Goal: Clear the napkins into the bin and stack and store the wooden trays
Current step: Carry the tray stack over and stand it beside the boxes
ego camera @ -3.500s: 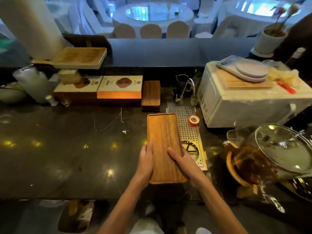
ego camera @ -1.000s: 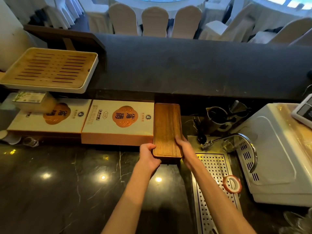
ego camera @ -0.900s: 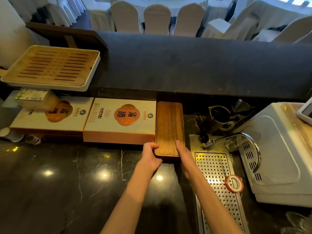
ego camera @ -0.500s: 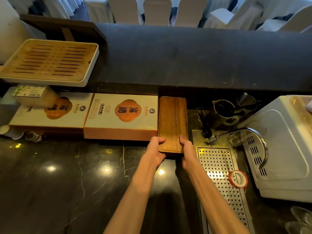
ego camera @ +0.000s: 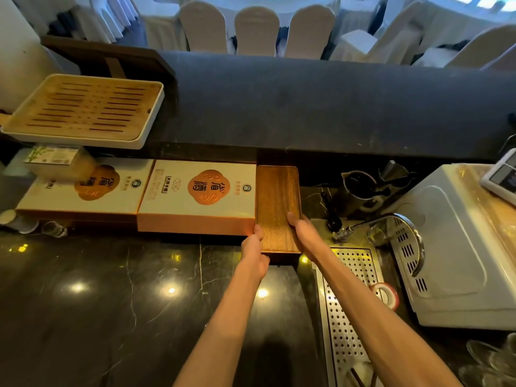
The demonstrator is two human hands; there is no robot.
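Worktop (ego camera: 111, 317): glossy, likely slippery. Box (ego camera: 173, 219) touches the tray (ego camera: 276, 196) at frame centre. Left grip (ego camera: 254, 255) and right grip (ego camera: 304, 233) both clasp the tray's near end. Risk: an uneven push skews the tray or traps the left grip against the box.

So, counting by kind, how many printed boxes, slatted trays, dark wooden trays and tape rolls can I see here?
Printed boxes: 2
Slatted tray: 1
Dark wooden tray: 1 showing on top; any under it cannot be counted
Tape roll: 1
Total: 5
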